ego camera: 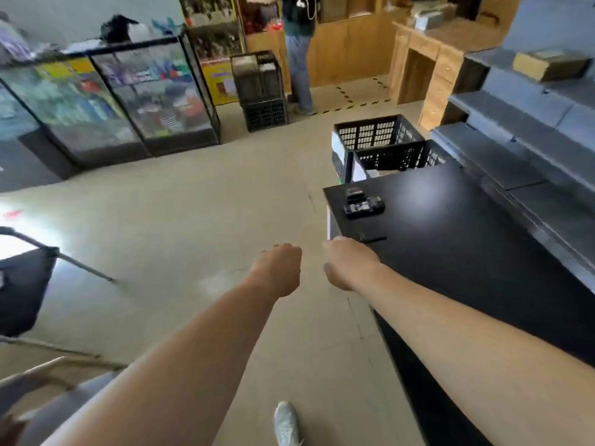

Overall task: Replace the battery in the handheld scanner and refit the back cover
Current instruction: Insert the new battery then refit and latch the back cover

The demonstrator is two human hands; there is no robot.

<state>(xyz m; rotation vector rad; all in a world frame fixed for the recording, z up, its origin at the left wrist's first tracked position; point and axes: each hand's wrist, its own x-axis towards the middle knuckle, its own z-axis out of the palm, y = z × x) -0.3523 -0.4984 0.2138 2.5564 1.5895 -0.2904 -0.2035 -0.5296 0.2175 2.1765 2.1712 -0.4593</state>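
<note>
The black handheld scanner (363, 207) lies on the black table (450, 239) near its far left corner, its back open and inner parts showing. A small dark piece (353, 191) sits just behind it. A flat black piece, likely the back cover (372, 238), lies nearer to me on the table. My right hand (349, 262) hovers at the table's left edge just short of that flat piece, fingers curled under. My left hand (278, 268) is held out over the floor, left of the table, fingers curled in a loose fist. Neither hand visibly holds anything.
Black plastic crates (383, 146) stand beyond the table's far end, and more crates (260, 91) are stacked further back. Glass display cabinets (128, 98) line the left. A person (299, 56) stands by a wooden counter (428, 59). Grey steps (521, 133) rise on the right. A chair (29, 284) stands left.
</note>
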